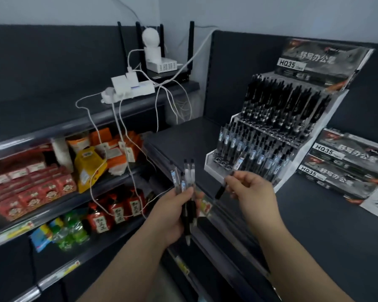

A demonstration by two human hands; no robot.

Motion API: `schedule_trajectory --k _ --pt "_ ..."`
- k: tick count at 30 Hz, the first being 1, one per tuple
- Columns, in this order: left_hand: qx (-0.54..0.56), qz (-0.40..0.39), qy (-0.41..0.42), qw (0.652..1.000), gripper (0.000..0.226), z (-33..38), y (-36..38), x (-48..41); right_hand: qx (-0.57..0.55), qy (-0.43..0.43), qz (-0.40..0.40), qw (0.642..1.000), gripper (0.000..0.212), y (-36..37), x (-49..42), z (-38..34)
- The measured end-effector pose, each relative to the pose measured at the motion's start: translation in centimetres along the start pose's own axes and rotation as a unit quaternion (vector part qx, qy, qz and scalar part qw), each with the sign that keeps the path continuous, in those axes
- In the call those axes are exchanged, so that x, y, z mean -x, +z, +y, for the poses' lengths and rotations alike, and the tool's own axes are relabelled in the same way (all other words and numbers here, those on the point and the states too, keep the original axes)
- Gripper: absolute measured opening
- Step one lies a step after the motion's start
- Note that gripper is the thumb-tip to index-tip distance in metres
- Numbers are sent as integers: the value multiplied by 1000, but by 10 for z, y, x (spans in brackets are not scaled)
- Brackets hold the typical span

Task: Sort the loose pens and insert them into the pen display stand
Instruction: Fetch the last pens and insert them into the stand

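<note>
Looks down from head height onto two bare hands in front of a dark counter (183,138). Grips in the left hand (172,214) a loose fan of several pens (187,182), with fingers curled round the black grip sections and the clear barrels sticking up above the fist. Pinches in the right hand (252,192) a single pen (221,190), between thumb and fingers near its upper part, tilted with the black end hanging down and to the left, just in front of the pen display stand (211,165). Shows that stand on the counter at right, tiered and white, packed with rows of matching pens. Seems to leave a few open holes at the front left corner, though too blurred to be sure. Likely to handle as light, stiff plastic sticks: no strain in lifting and no bending, but smooth and round, so apt to slip or roll within a bundle. Best taken one at a time at mid-barrel or by the black grip, pinched lightly yet surely, and steered tip-first straight down into a hole. Worth keeping the fist snug on the rest so none slides out below. Also shows flat boxed stock (347,162) right of the stand, shelves of snack packets (31,182) at left, and a power strip (129,88) with trailing white cables behind.
</note>
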State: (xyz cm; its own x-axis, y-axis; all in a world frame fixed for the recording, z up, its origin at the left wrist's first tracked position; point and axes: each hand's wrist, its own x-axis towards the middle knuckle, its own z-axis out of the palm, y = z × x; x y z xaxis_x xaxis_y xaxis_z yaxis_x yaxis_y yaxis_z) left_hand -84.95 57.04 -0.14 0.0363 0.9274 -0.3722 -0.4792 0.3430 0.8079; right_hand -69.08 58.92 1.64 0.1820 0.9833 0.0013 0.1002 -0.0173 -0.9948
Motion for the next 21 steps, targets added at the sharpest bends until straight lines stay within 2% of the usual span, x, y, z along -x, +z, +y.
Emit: schedule_trajectory --k 11,16,21 --pt "-13 -2 12 1000 14 33 4 -69 114 -116 79 984 4 25 -68 -9" --pt "-48 -56 10 997 17 43 -3 -94 132 -132 123 975 7 37 -74 -15" --pt "-52 -113 -12 992 16 63 -9 -117 229 -118 173 951 12 60 -79 -17"
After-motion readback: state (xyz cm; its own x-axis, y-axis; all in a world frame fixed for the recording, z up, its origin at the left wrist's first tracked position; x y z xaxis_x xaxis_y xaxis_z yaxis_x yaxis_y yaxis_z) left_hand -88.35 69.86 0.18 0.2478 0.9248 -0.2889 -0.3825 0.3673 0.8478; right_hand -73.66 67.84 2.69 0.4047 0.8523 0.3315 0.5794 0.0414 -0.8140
